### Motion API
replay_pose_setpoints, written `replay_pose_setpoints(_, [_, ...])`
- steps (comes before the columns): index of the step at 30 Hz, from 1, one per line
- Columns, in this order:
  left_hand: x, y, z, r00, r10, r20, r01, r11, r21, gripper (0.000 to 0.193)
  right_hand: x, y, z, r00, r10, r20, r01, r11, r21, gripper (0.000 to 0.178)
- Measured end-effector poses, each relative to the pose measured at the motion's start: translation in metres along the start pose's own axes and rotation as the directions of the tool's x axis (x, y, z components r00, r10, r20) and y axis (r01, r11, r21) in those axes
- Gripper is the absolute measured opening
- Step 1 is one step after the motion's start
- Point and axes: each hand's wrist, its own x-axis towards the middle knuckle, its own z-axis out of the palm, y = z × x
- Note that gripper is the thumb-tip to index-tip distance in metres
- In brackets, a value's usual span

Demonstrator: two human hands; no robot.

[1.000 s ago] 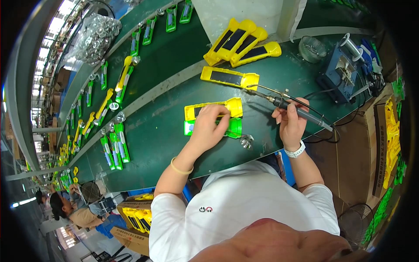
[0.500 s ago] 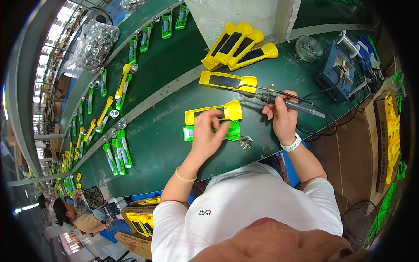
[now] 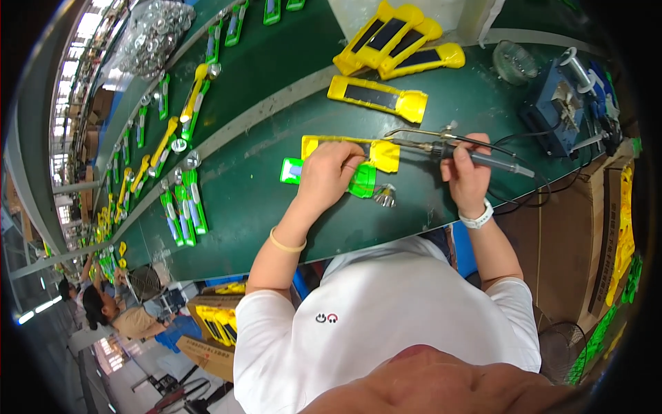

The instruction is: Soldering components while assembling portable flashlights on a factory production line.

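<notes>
Two hands: soldering iron (image 3: 476,157), yellow housing (image 3: 345,148).

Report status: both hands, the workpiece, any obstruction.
Left hand pressing green and yellow plastic casings. Right hand gripping dark-handled soldering iron, tip over yellow casing. Small metal part lies beside.

Both forearms enter from lower edge, bare below short white sleeves, reaching forward. Left hand (image 3: 329,174) palm down, fingers curled, pressing flat; thin band on left wrist. Right hand (image 3: 466,172) closed in fist-like grip, knuckles up, thumb side toward left; white watch on right wrist. Hands apart.
</notes>
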Motion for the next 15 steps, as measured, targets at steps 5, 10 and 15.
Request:
replay_pose_setpoints(5, [0.000, -0.006, -0.004, 0.999, -0.020, 0.041, 0.022, 0.998, -0.050, 0.010, -0.002, 0.002, -0.005, 0.993, 0.078, 0.090, -0.072, 0.995, -0.063, 0.022])
replay_pose_setpoints(10, [0.003, -0.001, -0.004, 0.991, 0.035, 0.127, -0.047, 0.995, 0.093, 0.007, 0.000, 0.010, -0.008, 0.981, 0.085, 0.173, -0.061, 0.988, -0.140, 0.024])
replay_pose_setpoints(15, [0.004, 0.000, -0.003, 0.988, 0.065, 0.139, -0.086, 0.985, 0.152, 0.006, -0.001, 0.012, -0.005, 0.958, 0.115, 0.264, -0.055, 0.973, -0.224, 0.022])
